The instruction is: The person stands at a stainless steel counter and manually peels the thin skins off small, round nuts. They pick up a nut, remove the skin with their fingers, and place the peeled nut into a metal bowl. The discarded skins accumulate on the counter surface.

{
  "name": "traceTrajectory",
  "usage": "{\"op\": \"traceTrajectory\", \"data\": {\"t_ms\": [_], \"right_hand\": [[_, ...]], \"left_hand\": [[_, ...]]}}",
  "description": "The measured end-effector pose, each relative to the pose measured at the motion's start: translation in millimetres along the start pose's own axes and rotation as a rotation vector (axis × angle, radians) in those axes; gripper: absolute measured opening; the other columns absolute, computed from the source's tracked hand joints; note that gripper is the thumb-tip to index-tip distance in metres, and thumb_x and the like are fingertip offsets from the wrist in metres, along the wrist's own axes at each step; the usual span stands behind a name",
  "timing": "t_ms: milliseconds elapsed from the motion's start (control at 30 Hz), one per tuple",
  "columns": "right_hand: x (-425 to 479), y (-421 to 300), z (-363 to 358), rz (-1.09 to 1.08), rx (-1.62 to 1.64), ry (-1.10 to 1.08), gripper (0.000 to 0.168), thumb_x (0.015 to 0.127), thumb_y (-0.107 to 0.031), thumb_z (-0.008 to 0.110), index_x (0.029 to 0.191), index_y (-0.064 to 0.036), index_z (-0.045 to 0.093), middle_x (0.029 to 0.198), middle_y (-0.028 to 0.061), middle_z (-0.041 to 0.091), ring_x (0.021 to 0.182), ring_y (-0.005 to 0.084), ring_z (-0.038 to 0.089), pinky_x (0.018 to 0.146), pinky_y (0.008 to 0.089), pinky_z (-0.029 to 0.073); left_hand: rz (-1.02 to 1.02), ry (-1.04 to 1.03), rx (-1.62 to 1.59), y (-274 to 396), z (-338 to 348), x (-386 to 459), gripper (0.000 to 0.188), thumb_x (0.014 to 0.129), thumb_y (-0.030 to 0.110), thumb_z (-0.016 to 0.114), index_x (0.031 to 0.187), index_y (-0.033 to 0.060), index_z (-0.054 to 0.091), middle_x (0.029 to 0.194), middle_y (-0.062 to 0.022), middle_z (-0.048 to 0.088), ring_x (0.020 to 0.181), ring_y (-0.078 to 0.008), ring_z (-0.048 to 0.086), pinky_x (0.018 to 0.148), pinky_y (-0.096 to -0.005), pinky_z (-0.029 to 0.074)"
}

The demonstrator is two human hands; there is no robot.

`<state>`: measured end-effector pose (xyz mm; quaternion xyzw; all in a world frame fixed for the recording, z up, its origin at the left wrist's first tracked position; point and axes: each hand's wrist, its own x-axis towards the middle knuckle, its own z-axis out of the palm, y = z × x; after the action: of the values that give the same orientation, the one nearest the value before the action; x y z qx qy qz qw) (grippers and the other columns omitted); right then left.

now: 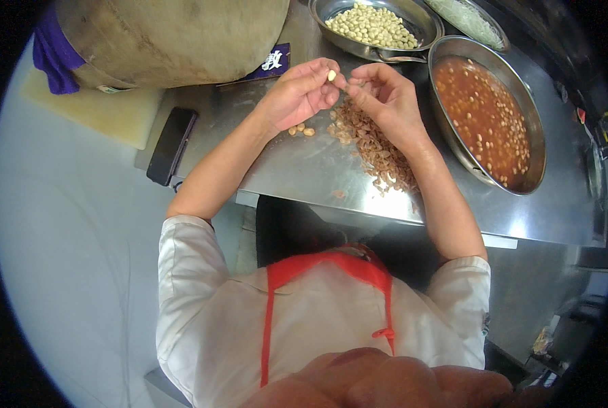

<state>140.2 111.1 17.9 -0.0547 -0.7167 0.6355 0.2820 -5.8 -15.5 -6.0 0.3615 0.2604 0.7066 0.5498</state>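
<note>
A pale peeled peanut (331,75) is pinched between the thumb and fingers of my left hand (306,94). Just to its right, my right hand (388,99) has its fingers bent and its thumb near the forefinger; whether it holds a bit of skin I cannot tell. Below my hands, a heap of brown peanut skins (385,148) lies on the steel table. Several unpeeled peanuts (309,132) rest beside my left wrist. Peeled peanuts (370,25) fill part of a steel bowl farther back. To the right, a steel basin holds peanuts in reddish-brown liquid (480,117).
A large round wooden block (171,38) with a purple cloth (54,56) stands at the back left. A smartphone (171,145) lies near the left table edge, by a pale cutting board (90,109). Whitish shreds fill a dish (503,45) at the back right.
</note>
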Motion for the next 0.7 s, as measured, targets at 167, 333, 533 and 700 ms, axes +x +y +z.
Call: {"op": "traceTrajectory", "data": {"t_ms": [167, 333, 533, 700], "right_hand": [[0.1, 6.1, -3.5, -0.028, -0.099, -0.021, 0.007, 0.080, -0.002, 0.064, 0.085, 0.001, 0.062, 0.072, 0.0013, 0.060, 0.063, 0.0044, 0.051, 0.058, 0.0208, 0.043], [2.3, 4.4, -7.7, -0.106, -0.197, 0.058, 0.012, 0.083, -0.010, 0.061, 0.081, 0.003, 0.061, 0.069, 0.0054, 0.060, 0.059, 0.0093, 0.053, 0.055, 0.0249, 0.043], [-1.4, 3.2, -5.3, -0.319, -0.474, 0.099, 0.011, 0.076, -0.008, 0.064, 0.075, 0.001, 0.058, 0.072, 0.0120, 0.057, 0.062, 0.0250, 0.058, 0.057, 0.0323, 0.045], [-1.2, 2.2, -4.1, -0.320, -0.456, 0.076, 0.008, 0.074, -0.004, 0.063, 0.075, 0.001, 0.057, 0.075, 0.0133, 0.057, 0.066, 0.0279, 0.058, 0.060, 0.0344, 0.045]], "left_hand": [[0.025, 0.015, 0.049, -0.8, 3.7, 1.3, 0.014, 0.094, 0.016, 0.049, 0.103, 0.0049, 0.052, 0.100, -0.0076, 0.060, 0.081, -0.0137, 0.057, 0.070, -0.0238, 0.046], [0.109, 0.175, 0.025, 24.9, -6.6, -0.8, 0.014, 0.095, 0.014, 0.046, 0.100, 0.0024, 0.053, 0.102, -0.0102, 0.058, 0.090, -0.0168, 0.059, 0.073, -0.0268, 0.049], [-0.183, 0.334, 1.233, 43.8, 15.8, -22.4, 0.015, 0.084, 0.018, 0.066, 0.083, 0.0037, 0.064, 0.076, 0.0034, 0.056, 0.071, -0.0064, 0.051, 0.069, -0.0189, 0.042], [-0.395, 0.149, 1.480, 37.6, 20.3, -46.9, 0.015, 0.075, 0.006, 0.072, 0.088, 0.0017, 0.066, 0.075, 0.0011, 0.056, 0.069, -0.0077, 0.050, 0.063, -0.0215, 0.042]]}}
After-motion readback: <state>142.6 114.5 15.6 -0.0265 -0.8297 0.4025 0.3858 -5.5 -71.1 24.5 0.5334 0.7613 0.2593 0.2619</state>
